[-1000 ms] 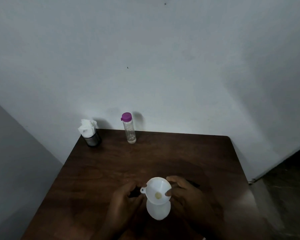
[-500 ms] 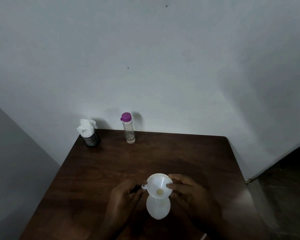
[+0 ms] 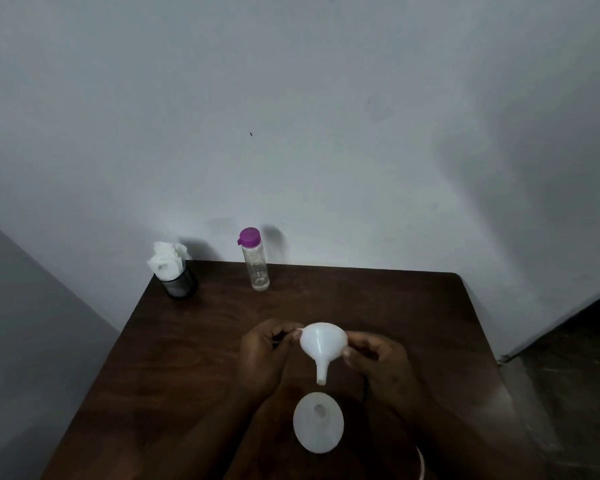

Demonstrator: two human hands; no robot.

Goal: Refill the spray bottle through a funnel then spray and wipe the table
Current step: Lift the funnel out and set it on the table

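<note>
A white plastic funnel [image 3: 323, 344] hangs in the air above the table, spout pointing down. My left hand [image 3: 264, 355] pinches its rim tab and my right hand [image 3: 378, 362] pinches the opposite rim. Below it the white spray bottle [image 3: 318, 427] stands on the dark wooden table [image 3: 194, 341] with its neck open and no sprayer head on it. The spout tip is clear of the neck, a short way above it. A clear bottle with a purple cap [image 3: 255, 259] stands at the table's far edge, with a little liquid at the bottom.
A dark mesh cup stuffed with white tissues [image 3: 174, 271] stands in the far left corner. A pale wall rises right behind the table. Dark floor shows past the table's right edge.
The funnel sat in the spray bottle's neck before. Both hands have lifted it up and out, so the bottle's open neck now shows beneath the spout.
</note>
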